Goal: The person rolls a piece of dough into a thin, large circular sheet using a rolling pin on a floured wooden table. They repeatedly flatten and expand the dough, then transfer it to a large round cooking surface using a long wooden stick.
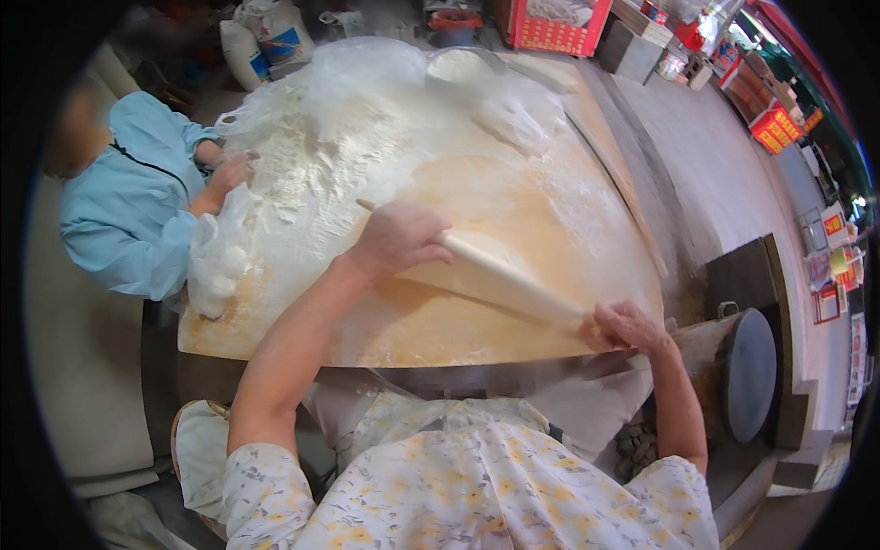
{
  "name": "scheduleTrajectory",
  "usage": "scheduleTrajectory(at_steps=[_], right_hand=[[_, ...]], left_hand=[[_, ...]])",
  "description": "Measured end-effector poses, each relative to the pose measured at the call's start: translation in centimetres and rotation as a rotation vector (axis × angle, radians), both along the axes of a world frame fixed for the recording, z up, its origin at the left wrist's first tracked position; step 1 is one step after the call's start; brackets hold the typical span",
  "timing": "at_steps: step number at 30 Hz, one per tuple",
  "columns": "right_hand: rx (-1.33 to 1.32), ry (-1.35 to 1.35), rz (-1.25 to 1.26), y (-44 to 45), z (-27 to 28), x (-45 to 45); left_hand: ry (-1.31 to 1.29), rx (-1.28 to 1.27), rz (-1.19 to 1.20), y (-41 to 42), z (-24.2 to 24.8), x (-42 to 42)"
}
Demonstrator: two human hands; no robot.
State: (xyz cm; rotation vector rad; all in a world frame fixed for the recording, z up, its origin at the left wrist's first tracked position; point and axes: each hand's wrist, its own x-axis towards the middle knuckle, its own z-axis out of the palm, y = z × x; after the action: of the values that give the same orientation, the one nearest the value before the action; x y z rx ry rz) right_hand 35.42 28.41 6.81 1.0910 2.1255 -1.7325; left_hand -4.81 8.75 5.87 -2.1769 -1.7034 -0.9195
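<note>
A long wooden rolling pin lies slantwise over the floured wooden board point(481, 350), with a pale sheet of dough point(515, 278) that looks wrapped around it. My left hand point(400, 237) grips it near the tapered tip point(366, 204), which sticks out beyond the knuckles. Near the board's front right edge, my right hand point(622, 326) is closed around the other end. White flour point(323, 165) is heaped and spread over the far left of the board. A plastic bag point(216, 271) with white lumps sits at the left edge.
A person in a light blue top point(137, 199) works at the board's left side. A bowl of flour point(464, 65) and plastic sheets point(368, 65) are at the far side. A thin wooden rod point(615, 182) lies along the right edge. A round metal lid point(751, 375) stands at right.
</note>
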Motion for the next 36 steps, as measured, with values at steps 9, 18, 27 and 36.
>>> scheduleTrajectory(at_steps=[9, 18, 27, 36], right_hand=[[1.044, 0.165, -0.216, 3.9, 6.2, -15.6], [1.409, 0.233, -0.035, 1.0, -6.0, -12.1], [1.142, 0.338, 0.223, -6.3, -6.2, -18.6], [1.237, 0.236, 0.431, -15.0, -8.5, -12.9]], left_hand=[[0.188, 0.317, 0.321, 3.1, 6.5, -4.1], [-0.136, -0.196, 0.405, -4.1, -5.7, 0.6], [-0.029, -0.127, 0.593, -0.5, -2.2, 5.9], [0.003, -0.273, 0.332, -7.7, -6.8, 10.9]])
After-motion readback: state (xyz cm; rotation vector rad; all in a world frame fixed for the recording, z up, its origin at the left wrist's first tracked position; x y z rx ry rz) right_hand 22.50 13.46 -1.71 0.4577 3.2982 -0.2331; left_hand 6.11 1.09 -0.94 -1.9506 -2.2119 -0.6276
